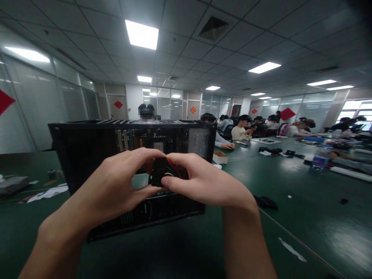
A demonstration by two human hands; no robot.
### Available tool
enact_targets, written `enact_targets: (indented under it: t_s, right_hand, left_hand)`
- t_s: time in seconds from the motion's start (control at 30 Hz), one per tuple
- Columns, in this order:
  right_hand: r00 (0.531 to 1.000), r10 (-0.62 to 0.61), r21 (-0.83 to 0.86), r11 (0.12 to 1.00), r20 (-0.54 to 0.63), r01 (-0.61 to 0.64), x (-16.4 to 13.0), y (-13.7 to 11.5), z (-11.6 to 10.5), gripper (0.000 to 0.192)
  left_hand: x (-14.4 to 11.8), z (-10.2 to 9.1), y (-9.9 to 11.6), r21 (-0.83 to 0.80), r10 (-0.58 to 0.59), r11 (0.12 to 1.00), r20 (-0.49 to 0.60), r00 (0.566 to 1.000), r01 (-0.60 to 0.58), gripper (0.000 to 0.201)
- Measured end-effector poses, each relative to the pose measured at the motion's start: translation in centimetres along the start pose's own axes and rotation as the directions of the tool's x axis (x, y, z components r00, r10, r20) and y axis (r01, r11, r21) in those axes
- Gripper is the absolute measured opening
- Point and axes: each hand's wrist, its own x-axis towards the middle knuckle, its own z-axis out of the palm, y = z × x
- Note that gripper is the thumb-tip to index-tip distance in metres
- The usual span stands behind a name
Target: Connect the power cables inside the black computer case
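An open black computer case [84, 155] stands on the green table in front of me. Inside it show a circuit board [158, 135] with slots and, at the right, a labelled grey power supply [200, 142]. Before the case, both hands hold a small black block with coloured wires [157, 173]; its exact kind is unclear. My left hand [116, 186] pinches its left side between thumb and fingers. My right hand [200, 180] grips it from the right, thumb pressed on its front. The hands hide the lower middle of the case.
On the green table [241, 186], a small open box [220, 157] stands right of the case, near another person's hand [228, 146]. Black cloth [266, 202], a bottle [319, 161] and a white strip [292, 249] lie or stand farther right. Paper [49, 192] lies left. Several people sit beyond.
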Motion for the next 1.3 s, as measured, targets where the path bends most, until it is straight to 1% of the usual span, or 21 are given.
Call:
enact_targets:
  t_s: [0.03, 0.1, 0.23, 0.37, 0.47, 0.53, 0.6, 0.8, 0.9, 1.07, 1.17, 1.3]
  right_hand:
    - [1.0, -0.003, 0.039, 0.999, 0.012, 0.002, 0.0, 0.0, 0.0, 0.018]
    - [1.0, -0.007, 0.064, 0.998, 0.003, 0.006, -0.1, -0.1, 0.1, 0.019]
    - [0.999, -0.025, 0.033, 0.999, -0.031, 0.026, -0.6, -0.9, 0.3, 0.021]
    - [0.997, -0.043, 0.037, 0.998, -0.066, 0.046, -0.8, -1.6, 0.5, 0.026]
    - [0.997, -0.048, 0.051, 0.997, -0.066, 0.051, -0.7, -1.8, 0.6, 0.03]
    - [0.997, -0.05, 0.06, 0.997, -0.066, 0.054, -0.6, -1.7, 0.7, 0.031]
    - [0.996, -0.05, 0.066, 0.996, -0.069, 0.055, -0.5, -1.6, 0.8, 0.032]
    - [0.997, -0.031, 0.049, 0.998, -0.064, 0.034, -0.6, -1.1, 0.9, 0.033]
    - [0.997, -0.062, 0.05, 0.997, -0.055, 0.065, -0.6, -0.9, 0.6, 0.038]
    - [0.994, -0.109, 0.086, 0.99, -0.004, 0.109, -0.6, -0.6, 0.1, 0.044]
    - [0.992, -0.128, 0.093, 0.988, 0.002, 0.127, -0.3, -0.3, 0.1, 0.045]
    - [0.989, -0.145, 0.082, 0.986, -0.019, 0.146, -0.1, -0.3, 0.5, 0.049]
  left_hand:
    - [0.1, -0.1, 0.1, -0.001, -0.003, 1.0, -0.002, 1.0, 0.003, 0.047]
    - [0.1, -0.1, 0.3, -0.005, -0.006, 1.0, -0.002, 1.0, 0.006, 0.046]
    - [-0.1, -0.2, 0.4, -0.006, -0.001, 1.0, -0.021, 1.0, 0.001, 0.048]
    - [-0.5, -0.4, 0.2, -0.013, -0.008, 1.0, -0.058, 0.998, 0.007, 0.05]
    - [-0.5, -0.4, 0.2, 0.013, 0.05, 0.999, -0.1, 0.994, -0.048, 0.048]
    - [-0.4, -0.3, 0.4, 0.042, 0.086, 0.996, -0.105, 0.991, -0.082, 0.046]
    - [-0.3, -0.2, 0.5, 0.045, 0.085, 0.996, -0.091, 0.992, -0.081, 0.044]
    - [-0.2, 0.0, 0.7, 0.004, -0.032, 0.999, -0.006, 0.999, 0.033, 0.045]
    - [-0.1, 0.1, 0.5, 0.002, -0.024, 1.0, 0.009, 1.0, 0.024, 0.045]
    - [-0.1, 0.1, 0.3, -0.084, -0.004, 0.996, 0.027, 1.0, 0.006, 0.05]
    - [-0.3, 0.0, 0.2, -0.121, -0.033, 0.992, 0.045, 0.998, 0.038, 0.052]
    - [-0.3, -0.1, 0.1, -0.181, -0.067, 0.98, 0.065, 0.996, 0.078, 0.053]
